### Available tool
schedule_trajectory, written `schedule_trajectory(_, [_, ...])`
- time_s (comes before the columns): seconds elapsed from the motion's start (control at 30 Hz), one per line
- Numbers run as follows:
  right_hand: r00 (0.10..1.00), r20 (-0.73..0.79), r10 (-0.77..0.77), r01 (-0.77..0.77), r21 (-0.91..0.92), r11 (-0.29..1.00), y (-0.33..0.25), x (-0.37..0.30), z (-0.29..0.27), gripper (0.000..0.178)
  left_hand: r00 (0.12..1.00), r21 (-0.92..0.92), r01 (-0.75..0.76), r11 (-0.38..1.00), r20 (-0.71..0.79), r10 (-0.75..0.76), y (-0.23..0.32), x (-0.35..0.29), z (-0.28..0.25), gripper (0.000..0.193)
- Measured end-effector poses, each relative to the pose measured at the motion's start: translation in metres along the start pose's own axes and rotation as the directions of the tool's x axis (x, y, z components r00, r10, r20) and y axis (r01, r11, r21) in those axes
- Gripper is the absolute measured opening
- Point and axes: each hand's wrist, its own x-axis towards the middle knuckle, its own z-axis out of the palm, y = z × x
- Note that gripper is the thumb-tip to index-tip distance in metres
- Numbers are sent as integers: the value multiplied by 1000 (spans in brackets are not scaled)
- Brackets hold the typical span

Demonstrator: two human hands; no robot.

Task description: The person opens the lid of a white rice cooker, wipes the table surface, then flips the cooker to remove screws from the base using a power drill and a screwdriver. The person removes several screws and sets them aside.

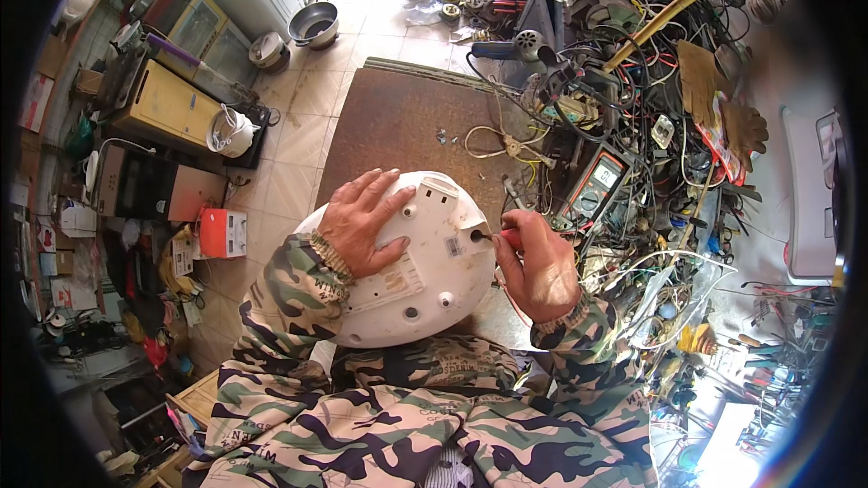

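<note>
A white round appliance (384, 316) with a stained underside, a small label, screw holes and a vented panel is tilted up against my lap. My left hand (366, 221) lies flat on its upper left part, fingers spread. On the other side, my right hand (540, 264) is closed around a red-handled screwdriver (512, 239). The tool's dark tip points into a round hole (478, 236) near the appliance's right edge. How deep the tip sits cannot be made out. Camouflage sleeves cover both forearms.
Behind the appliance is a brown worktop (389, 117) with a few small bits on it. A multimeter (597, 188), tangled cables and gloves (746, 131) crowd the right. A black pan (314, 23) stands on the tiled floor; a red-and-white box (223, 233) sits at left.
</note>
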Motion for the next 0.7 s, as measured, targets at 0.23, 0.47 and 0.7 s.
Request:
schedule_trajectory(0.23, [1000, 7, 8, -8, -12, 1000, -2, -2, -1, 27, 1000, 33, -3, 999, 8, 3, -1, -1, 1, 74])
schedule_trajectory(0.47, [995, 10, -98, 99, -98, 990, 0, -4, 7, 28, 1000, -11, -14, 1000, -5, 14, -2, 1, 0, 74])
schedule_trajectory(0.7, [998, 55, -37, 41, -79, 996, -3, -1, 6, 29, 1000, -30, -21, 999, -16, 20, -3, 2, -1, 74])
